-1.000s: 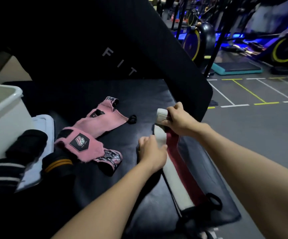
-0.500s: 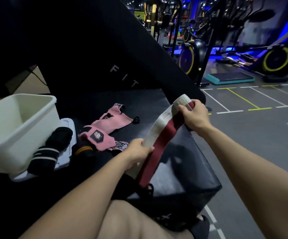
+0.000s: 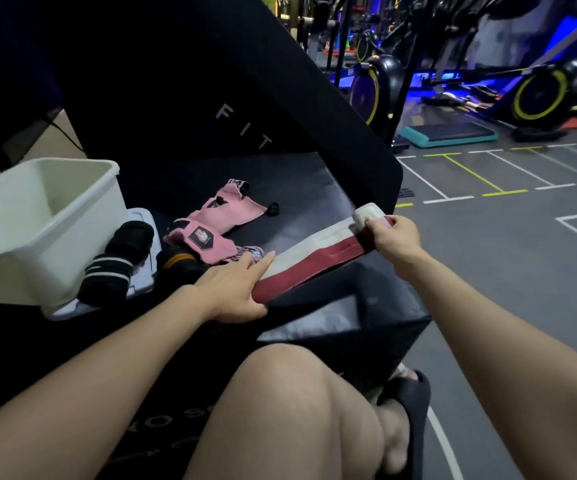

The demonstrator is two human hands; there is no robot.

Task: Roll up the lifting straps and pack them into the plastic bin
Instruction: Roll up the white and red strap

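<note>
A white and dark red lifting strap (image 3: 314,256) stretches taut between my hands over the black padded bench (image 3: 308,188). My right hand (image 3: 392,237) pinches its far end, where a small white roll has formed. My left hand (image 3: 235,289) holds the near end, fingers laid straight along the top and thumb underneath. Pink straps (image 3: 218,223) lie on the bench behind the left hand. A rolled black striped strap (image 3: 117,261) rests against the white plastic bin (image 3: 72,216), which stands open at the left.
The bin's white lid (image 3: 141,271) lies flat under the bin and the black roll. A black and orange strap (image 3: 179,261) sits beside the pink ones. A black padded backrest (image 3: 211,81) rises behind. My knee (image 3: 280,393) is below; gym floor and bikes lie to the right.
The strap has come down from a steep tilt to lie nearly level over the bench. My right hand dropped lower and outward, and my left hand now lies flatter on the near end.
</note>
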